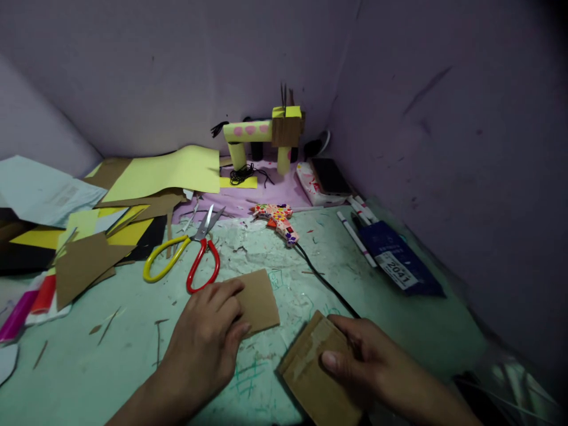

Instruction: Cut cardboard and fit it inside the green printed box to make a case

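Observation:
A flat square of brown cardboard (260,302) lies on the green tabletop. My left hand (213,328) is closed over its left side, fingers curled on top and thumb at the near edge. In my right hand (361,355) is a thicker brown cardboard piece (317,373), tilted near the front edge, thumb pressed on its face. Scissors (195,239) with one yellow and one red handle lie open just beyond my left hand. Farther off rests a flower-patterned glue gun (277,220), its black cord running toward my right hand.
A paper-and-cardboard animal figure (255,130) stands at the back wall. Paper and cardboard sheets (160,171) pile up on the left. On the right are a phone (331,176), a blue packet (402,257) and white sticks (356,239). Small scraps litter the table.

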### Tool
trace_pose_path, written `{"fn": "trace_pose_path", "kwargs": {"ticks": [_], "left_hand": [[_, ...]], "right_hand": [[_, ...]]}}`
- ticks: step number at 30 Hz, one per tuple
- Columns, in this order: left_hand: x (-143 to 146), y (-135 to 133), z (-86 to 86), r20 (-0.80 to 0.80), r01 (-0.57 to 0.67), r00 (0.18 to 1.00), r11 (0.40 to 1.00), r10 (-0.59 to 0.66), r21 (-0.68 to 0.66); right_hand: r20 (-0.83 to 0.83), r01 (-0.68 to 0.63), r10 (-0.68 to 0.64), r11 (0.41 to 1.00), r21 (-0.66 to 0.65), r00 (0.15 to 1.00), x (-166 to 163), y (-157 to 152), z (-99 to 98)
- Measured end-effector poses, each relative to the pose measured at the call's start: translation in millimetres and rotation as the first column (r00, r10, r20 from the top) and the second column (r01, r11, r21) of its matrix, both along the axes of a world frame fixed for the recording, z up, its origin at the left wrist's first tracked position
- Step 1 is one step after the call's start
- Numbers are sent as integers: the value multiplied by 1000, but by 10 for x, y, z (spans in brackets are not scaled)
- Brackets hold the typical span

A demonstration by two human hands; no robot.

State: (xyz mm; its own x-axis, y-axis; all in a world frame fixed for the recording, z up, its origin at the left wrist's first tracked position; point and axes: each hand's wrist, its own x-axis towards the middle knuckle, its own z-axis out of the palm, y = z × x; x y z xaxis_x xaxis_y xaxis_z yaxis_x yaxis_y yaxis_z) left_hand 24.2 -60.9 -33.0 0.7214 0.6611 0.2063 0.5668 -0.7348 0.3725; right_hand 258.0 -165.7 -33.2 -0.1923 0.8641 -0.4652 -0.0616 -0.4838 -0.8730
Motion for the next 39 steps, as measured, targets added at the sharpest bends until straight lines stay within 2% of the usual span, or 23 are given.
{"fn": "trace_pose_path", "kwargs": {"ticks": [9, 15, 18, 23, 27, 30, 34, 37, 39], "left_hand": [[-33, 22, -49, 19, 93, 995, 986, -96, 135], [-80, 8, -72, -29, 77, 997, 989, -74, 123], [-169, 17, -46, -39, 63, 997, 998, -63, 16], [-363, 168, 61, -94, 144, 981, 961, -170, -235], [-425, 231, 88, -123, 175, 968, 937, -221, -304], [-399, 151, 43, -180, 154, 963, 956, -202, -249], [-306, -10, -72, -222, 66, 971, 993, -86, -98], [-256, -52, -132, -141, -6, 990, 1000, 7, 8], [-254, -27, -132, -75, -68, 995, 998, 68, -6]], "right_hand": [[132, -35, 25, 997, 74, 991, 27, -22, -30], [231, -54, 23, 990, 130, 973, 48, -50, -67], [223, -55, 21, 987, 148, 975, 47, -47, -79], [205, -49, 16, 986, 158, 979, 42, -50, -92], [221, -46, 13, 989, 144, 975, 39, -57, -100], [222, -66, 38, 991, 119, 974, 37, -55, -88], [233, -80, 50, 989, 121, 971, 36, -45, -62], [283, -86, 49, 989, 122, 958, 37, -36, -52], [299, -79, 37, 988, 130, 953, 39, -39, -52]]}}
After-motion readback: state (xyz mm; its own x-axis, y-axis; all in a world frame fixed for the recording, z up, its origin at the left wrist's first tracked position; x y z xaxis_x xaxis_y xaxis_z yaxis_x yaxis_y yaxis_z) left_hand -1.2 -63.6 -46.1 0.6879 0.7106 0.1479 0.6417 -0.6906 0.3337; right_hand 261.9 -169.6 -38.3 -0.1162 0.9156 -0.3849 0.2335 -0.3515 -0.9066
